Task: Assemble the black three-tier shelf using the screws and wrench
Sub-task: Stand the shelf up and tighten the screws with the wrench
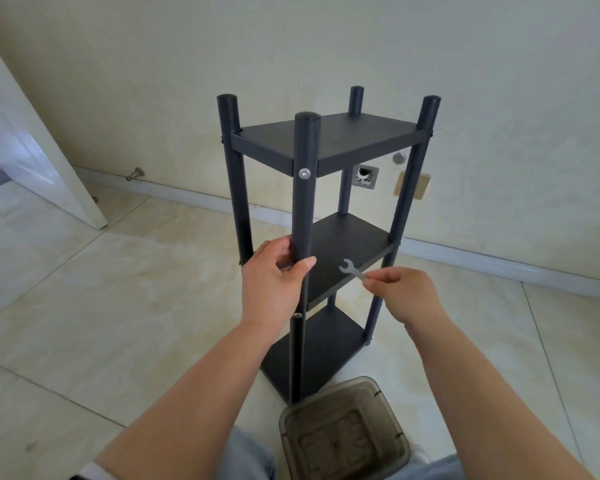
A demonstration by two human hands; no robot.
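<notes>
- Black three-tier shelf [329, 140]: standing upright on the tiled floor [125, 306], directly ahead of both hands; three boards sit between four round posts.
- Near front post [305, 209]: passes through the left hand's grasp; a silver screw [305, 172] shows on it above the hand at top-board level, and a second screw head [297, 316] shows just below the hand.
- Left hand [274, 282]: fingers and thumb curled round the near front post at middle-board height.
- Right hand [400, 292]: thumb and fingertips pinch one end of a small silver wrench [352, 269]; hand otherwise closed.
- Wrench: its open end points up and away from the right hand, over the front edge of the middle board, between the two hands; contact with the board cannot be told.
- Translucent grey plastic box [343, 431]: on the floor below the hands, just beside the shelf's base.
- Wall [291, 46] and baseboard beyond the shelf; a white door [32, 150] well left of the left hand.
</notes>
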